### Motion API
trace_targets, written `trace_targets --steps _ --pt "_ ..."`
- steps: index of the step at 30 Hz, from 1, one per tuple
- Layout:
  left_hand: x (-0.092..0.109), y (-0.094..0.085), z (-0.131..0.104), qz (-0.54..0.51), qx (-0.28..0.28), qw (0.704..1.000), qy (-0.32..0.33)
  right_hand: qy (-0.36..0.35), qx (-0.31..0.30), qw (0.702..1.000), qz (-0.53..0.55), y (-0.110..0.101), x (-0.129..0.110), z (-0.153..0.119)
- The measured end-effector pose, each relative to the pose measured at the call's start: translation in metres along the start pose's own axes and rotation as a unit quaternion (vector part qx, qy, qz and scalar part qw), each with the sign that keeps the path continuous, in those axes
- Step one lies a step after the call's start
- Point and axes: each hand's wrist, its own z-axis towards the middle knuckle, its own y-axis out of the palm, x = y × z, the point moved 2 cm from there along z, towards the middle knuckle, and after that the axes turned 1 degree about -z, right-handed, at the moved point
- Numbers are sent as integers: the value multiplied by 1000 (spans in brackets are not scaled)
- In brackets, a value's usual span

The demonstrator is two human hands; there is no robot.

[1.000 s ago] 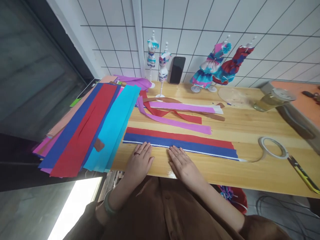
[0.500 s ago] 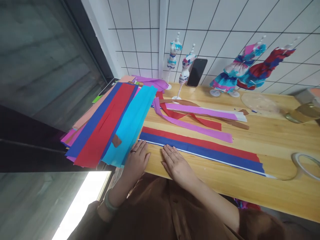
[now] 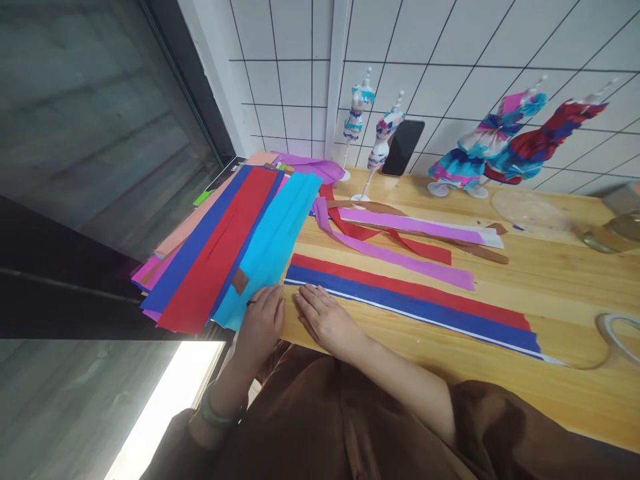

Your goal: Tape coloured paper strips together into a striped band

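A blue crepe paper strip (image 3: 425,312) lies lengthwise on the wooden table, with a red crepe paper strip (image 3: 425,290) showing along its far side. Thin white tape (image 3: 400,308) runs along the blue strip's near edge and on to a tape roll (image 3: 617,340) at the right. My right hand (image 3: 330,321) lies flat, palm down, its fingertips on the tape close to the strip's left end. Just left of that end rests my left hand (image 3: 263,319), fingers lying on the table beside the cyan crepe paper (image 3: 273,233). Nothing shows in either hand; the left fingertips are partly hidden.
A stack of coloured crepe paper, red sheet (image 3: 220,247) on top, overhangs the table's left edge. Behind lie a pink strip (image 3: 400,259) and other loose strips. Small dress forms (image 3: 383,140), dressed figures (image 3: 480,143) and a phone (image 3: 403,148) stand along the tiled wall.
My right hand has slid left along the tape toward the strip's left end. My left hand has shifted slightly left, off the strip's end. The view has turned a little.
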Motion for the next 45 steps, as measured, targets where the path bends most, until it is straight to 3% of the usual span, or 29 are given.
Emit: trace_targets --steps 9,12,15,19,23,29,35,40,45 --pt "-6 -8 -5 7 28 999 -24 27 11 999 45 -1 -1 9" --pt "-10 -5 -3 10 36 999 -24 -2 3 998 62 -2 -2 8" --pt "-14 -2 0 13 42 999 -18 -38 -12 995 91 -9 -6 6" --pt "-11 3 8 15 41 999 0 -8 -4 996 94 -25 0 -6" --pt "6 13 17 -18 44 996 81 75 15 996 42 -42 24 -44" --pt "33 41 22 -19 -4 980 196 210 35 975 -67 -67 61 -139" --pt "30 54 23 7 -11 967 254 313 31 938 -147 -93 89 -229" --pt "25 52 22 3 -51 946 320 383 22 901 -202 -108 106 -272" --pt "30 49 24 -18 -42 950 310 421 27 882 -212 -115 113 -291"
